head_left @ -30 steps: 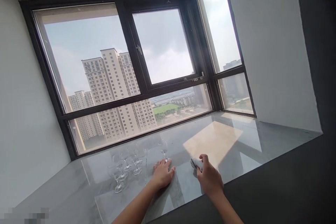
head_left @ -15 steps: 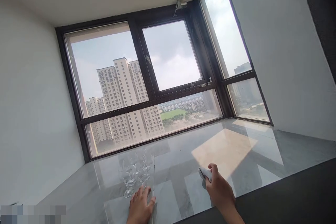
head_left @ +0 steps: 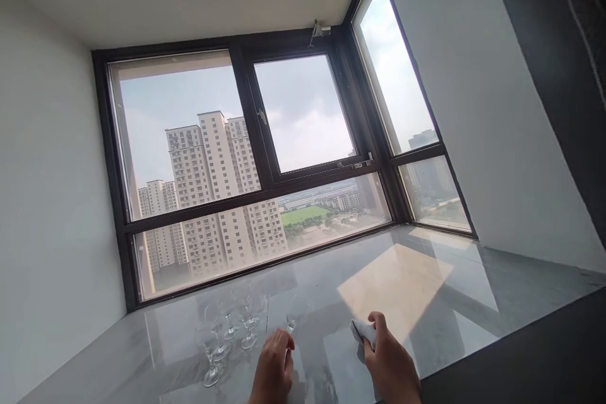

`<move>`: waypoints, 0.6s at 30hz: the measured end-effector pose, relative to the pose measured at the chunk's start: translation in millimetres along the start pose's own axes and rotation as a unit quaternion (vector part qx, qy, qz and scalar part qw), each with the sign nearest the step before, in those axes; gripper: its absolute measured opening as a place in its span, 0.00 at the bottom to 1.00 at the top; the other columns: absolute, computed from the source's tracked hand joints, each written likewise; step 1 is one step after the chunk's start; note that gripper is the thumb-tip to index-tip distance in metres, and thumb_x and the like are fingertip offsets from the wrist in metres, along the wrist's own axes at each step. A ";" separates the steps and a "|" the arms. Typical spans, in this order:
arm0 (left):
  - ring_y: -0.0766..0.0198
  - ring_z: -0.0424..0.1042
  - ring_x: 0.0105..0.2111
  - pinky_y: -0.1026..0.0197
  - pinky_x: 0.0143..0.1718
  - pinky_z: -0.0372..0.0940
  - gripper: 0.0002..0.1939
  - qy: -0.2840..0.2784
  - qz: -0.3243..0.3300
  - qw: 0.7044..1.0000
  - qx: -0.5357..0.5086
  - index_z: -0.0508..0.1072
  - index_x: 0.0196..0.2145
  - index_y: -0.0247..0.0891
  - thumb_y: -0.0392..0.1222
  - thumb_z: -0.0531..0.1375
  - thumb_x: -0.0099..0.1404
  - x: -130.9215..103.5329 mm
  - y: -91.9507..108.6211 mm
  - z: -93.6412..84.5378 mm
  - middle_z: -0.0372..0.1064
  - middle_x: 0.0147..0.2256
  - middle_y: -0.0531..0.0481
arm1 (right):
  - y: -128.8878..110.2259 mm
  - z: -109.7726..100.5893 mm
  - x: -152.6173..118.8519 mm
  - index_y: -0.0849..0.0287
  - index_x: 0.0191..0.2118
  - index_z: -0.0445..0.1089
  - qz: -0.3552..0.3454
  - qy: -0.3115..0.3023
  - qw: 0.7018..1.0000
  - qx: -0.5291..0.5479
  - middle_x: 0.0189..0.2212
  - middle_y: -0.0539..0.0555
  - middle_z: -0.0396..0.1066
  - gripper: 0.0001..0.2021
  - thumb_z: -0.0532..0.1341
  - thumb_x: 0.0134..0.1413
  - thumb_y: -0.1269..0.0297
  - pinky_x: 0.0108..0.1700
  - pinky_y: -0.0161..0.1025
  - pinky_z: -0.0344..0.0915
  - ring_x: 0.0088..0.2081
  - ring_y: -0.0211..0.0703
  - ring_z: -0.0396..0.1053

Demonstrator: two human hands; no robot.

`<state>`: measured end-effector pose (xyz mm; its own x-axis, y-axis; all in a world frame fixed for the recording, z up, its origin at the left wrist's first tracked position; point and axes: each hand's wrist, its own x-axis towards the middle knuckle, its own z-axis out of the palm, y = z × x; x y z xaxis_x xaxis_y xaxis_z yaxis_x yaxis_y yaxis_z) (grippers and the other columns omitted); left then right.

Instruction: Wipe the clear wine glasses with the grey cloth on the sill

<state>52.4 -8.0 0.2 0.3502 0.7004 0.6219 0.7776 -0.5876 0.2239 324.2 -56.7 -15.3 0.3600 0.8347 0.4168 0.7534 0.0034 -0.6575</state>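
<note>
My left hand (head_left: 274, 363) is closed around the lower part of a clear stemmed glass (head_left: 294, 312), whose bowl shows faintly above my fingers. To its right, my right hand (head_left: 391, 363) grips a bunched white cloth (head_left: 362, 332) between thumb and fingers, just over the sill. Several more clear stemmed glasses (head_left: 213, 371) stand upright in a cluster to the left of my left hand. Their see-through bowls blend into the reflections behind them.
The glossy grey stone sill (head_left: 165, 334) carries bright reflections and a sunlit patch. Dark-framed windows (head_left: 303, 186) rise behind it, with tall buildings outside. White walls (head_left: 52, 202) close in on both sides. The sill's front edge slopes along the lower right.
My left hand has moved right, away from the cluster, with a stemmed glass in it. The right hand keeps its hold on the cloth. The view has shifted slightly.
</note>
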 end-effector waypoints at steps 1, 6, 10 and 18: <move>0.59 0.72 0.33 0.60 0.36 0.65 0.09 0.017 0.002 1.000 -0.010 0.67 0.33 0.41 0.29 0.51 0.60 5.6 2.1 7.5 0.71 0.32 0.48 | 0.4 0.4 0.3 0.50 0.49 0.52 -0.001 -0.003 1.000 0.005 0.43 0.57 0.76 0.12 0.49 0.61 0.69 0.29 0.37 0.56 0.37 0.52 0.77; 0.62 0.74 0.31 0.63 0.34 0.67 0.18 0.047 0.035 0.997 -0.044 0.68 0.49 0.42 0.30 0.52 0.63 22.5 7.8 30.3 0.73 0.31 0.52 | 0.2 -1.0 -1.1 0.49 0.48 0.53 -0.004 -0.002 1.000 0.016 0.45 0.57 0.76 0.12 0.49 0.60 0.70 0.30 0.36 0.59 0.38 0.51 0.77; 0.61 0.75 0.31 0.63 0.34 0.67 0.13 0.071 0.071 0.995 -0.021 0.73 0.46 0.42 0.34 0.54 0.67 21.8 3.1 29.8 0.75 0.32 0.50 | -5.1 6.4 -7.7 0.48 0.48 0.52 -0.049 -0.025 0.996 0.066 0.42 0.54 0.76 0.13 0.49 0.59 0.71 0.29 0.33 0.60 0.36 0.46 0.77; 0.58 0.71 0.32 0.58 0.35 0.66 0.14 0.086 0.217 0.971 0.053 0.74 0.37 0.42 0.26 0.56 0.58 20.3 13.7 17.7 0.72 0.29 0.50 | -52.9 26.8 -23.3 0.49 0.45 0.56 -0.250 -0.058 0.965 0.059 0.37 0.47 0.76 0.29 0.56 0.32 0.80 0.35 0.32 0.63 0.39 0.47 0.77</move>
<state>79.4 5.4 2.6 0.5711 0.3130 0.7588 0.6296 -0.7602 -0.1603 261.2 -61.6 -7.0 -0.1011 0.7682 0.6322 0.7464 0.4787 -0.4623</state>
